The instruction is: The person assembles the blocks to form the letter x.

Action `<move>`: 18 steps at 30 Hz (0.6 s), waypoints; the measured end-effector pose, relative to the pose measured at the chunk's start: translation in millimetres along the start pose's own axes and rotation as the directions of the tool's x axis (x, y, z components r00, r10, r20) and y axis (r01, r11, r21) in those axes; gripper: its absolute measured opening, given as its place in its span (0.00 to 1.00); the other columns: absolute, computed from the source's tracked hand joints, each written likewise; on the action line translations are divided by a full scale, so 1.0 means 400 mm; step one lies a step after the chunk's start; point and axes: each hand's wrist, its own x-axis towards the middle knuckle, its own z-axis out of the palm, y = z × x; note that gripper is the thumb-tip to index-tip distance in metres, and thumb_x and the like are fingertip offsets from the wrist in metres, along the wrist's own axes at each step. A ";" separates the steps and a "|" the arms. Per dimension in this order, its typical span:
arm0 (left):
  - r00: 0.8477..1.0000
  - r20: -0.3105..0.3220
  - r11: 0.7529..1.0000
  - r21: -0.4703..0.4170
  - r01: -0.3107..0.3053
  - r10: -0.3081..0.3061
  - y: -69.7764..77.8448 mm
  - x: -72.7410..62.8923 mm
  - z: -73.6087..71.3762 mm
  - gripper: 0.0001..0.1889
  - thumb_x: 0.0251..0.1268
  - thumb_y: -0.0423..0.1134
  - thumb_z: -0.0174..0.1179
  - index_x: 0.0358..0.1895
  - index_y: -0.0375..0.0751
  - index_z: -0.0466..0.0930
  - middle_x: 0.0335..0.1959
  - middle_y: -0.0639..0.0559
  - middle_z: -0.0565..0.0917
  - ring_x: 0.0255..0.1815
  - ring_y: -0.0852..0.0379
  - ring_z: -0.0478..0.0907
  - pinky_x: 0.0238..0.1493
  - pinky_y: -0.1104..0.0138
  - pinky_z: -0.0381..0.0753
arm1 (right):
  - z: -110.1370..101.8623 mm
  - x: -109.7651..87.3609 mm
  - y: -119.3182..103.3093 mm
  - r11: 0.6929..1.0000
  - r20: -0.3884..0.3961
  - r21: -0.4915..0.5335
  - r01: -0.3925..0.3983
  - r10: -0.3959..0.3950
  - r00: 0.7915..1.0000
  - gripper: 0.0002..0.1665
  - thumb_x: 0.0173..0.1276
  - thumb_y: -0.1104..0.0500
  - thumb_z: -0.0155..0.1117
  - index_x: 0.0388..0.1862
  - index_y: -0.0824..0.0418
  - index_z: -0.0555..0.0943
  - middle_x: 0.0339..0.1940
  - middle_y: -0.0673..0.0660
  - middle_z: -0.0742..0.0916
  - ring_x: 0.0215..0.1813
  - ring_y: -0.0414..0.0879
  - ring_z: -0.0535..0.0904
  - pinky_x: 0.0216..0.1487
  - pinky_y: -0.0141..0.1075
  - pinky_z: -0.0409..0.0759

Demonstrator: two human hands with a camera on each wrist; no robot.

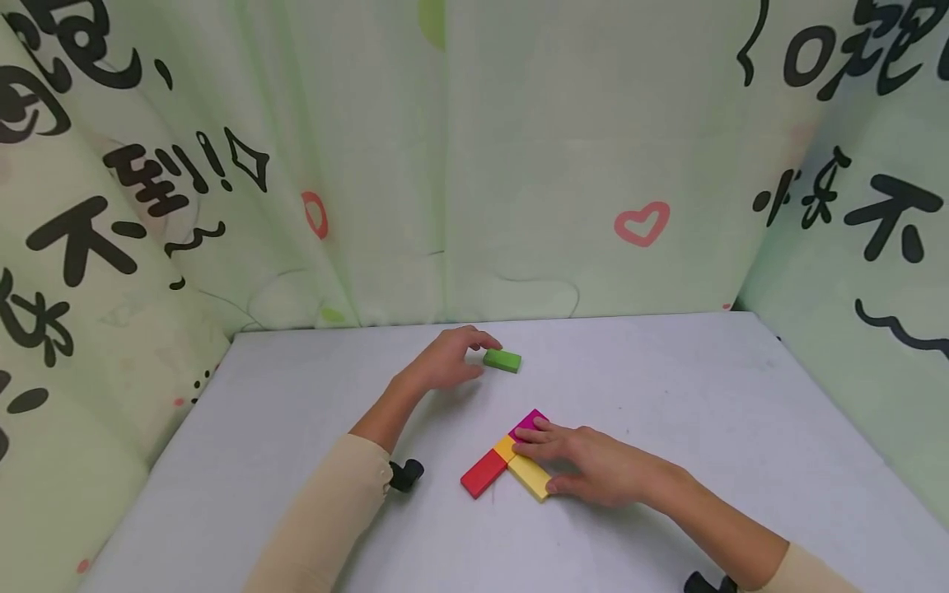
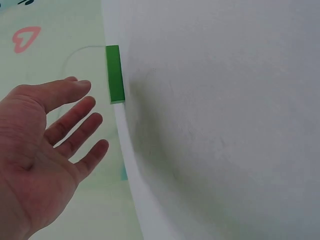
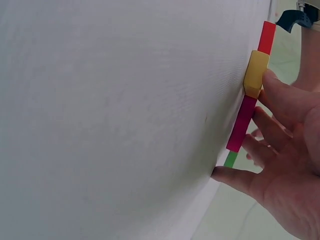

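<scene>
Toward the back of the table lies a green block (image 1: 502, 361). My left hand (image 1: 448, 359) is at its left end, fingers spread and loosely bent; in the left wrist view a gap shows between the fingertips and the green block (image 2: 115, 74). Nearer to me, a red block (image 1: 483, 473), a small orange-yellow block (image 1: 505, 447) and a magenta block (image 1: 525, 422) form a slanting row. A pale yellow block (image 1: 530, 478) branches off toward the front right. My right hand (image 1: 593, 465) rests against this group, its extended fingers at the magenta block and its thumb by the pale yellow block.
A white table (image 1: 667, 395) carries the blocks. Its back edge meets a pale green curtain (image 1: 549, 165) with black lettering and pink hearts, which also hangs at both sides. Black straps (image 1: 406, 475) sit at both wrists.
</scene>
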 end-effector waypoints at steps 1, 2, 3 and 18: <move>1.000 0.004 1.000 0.002 0.005 -0.005 0.000 0.006 0.001 0.22 0.70 0.31 0.64 0.66 0.47 0.82 0.63 0.49 0.82 0.66 0.47 0.77 0.66 0.54 0.81 | 0.000 0.000 0.001 1.000 0.000 0.001 0.001 -0.001 1.000 0.37 0.73 0.56 0.70 0.79 0.49 0.71 0.82 0.47 0.70 0.85 0.59 0.58 0.75 0.61 0.68; 1.000 0.008 1.000 0.002 0.007 -0.007 0.000 0.012 0.002 0.22 0.70 0.31 0.64 0.66 0.47 0.82 0.63 0.49 0.82 0.66 0.47 0.77 0.67 0.54 0.80 | 0.001 0.001 0.001 1.000 0.000 0.000 0.003 -0.003 1.000 0.37 0.73 0.56 0.70 0.79 0.50 0.71 0.82 0.48 0.70 0.85 0.59 0.58 0.75 0.61 0.69; 1.000 0.012 1.000 0.001 0.010 -0.010 0.001 0.017 0.003 0.23 0.69 0.31 0.65 0.66 0.47 0.81 0.63 0.49 0.82 0.66 0.47 0.77 0.67 0.54 0.80 | 0.001 0.001 0.001 1.000 -0.001 0.000 0.005 -0.005 1.000 0.37 0.73 0.56 0.70 0.79 0.50 0.71 0.82 0.48 0.71 0.85 0.59 0.58 0.75 0.61 0.69; 0.998 0.057 1.000 -0.011 -0.020 0.021 0.009 0.083 0.028 0.25 0.69 0.29 0.64 0.68 0.48 0.80 0.66 0.50 0.82 0.69 0.49 0.76 0.68 0.56 0.79 | -0.002 -0.001 -0.009 1.000 -0.003 -0.012 -0.003 0.003 1.000 0.37 0.73 0.57 0.70 0.79 0.50 0.72 0.82 0.48 0.71 0.85 0.59 0.59 0.75 0.61 0.68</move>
